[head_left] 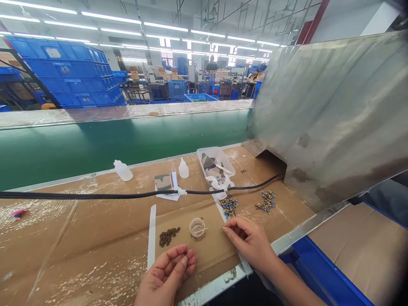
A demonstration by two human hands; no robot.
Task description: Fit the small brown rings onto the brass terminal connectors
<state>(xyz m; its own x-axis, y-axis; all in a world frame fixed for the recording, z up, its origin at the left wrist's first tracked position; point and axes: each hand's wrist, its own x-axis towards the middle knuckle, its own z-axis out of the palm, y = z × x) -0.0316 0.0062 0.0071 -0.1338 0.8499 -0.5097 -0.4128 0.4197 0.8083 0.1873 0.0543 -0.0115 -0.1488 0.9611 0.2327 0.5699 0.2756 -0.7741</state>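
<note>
My left hand (170, 272) is near the bench's front edge, its thumb and fingers pinched on a small dark disc (185, 253). Just beyond it lies a pile of similar dark discs (168, 236). A small round clear dish (197, 228) with a thin pale stick across it stands between the hands. To its right my right hand (247, 240) has thumb and forefinger pressed together; whatever is between them is too small to make out. Two heaps of small blue and yellow parts (228, 206) (266, 202) lie beyond the right hand.
A black cable (95, 196) crosses the cardboard-covered bench (105, 238). Behind it stand two white bottles (123, 170) (183, 168), a camouflage-patterned piece (163, 182) and a clear plastic tub (232, 169). A metal panel (331, 114) rises at the right; a green belt (143, 136) runs behind.
</note>
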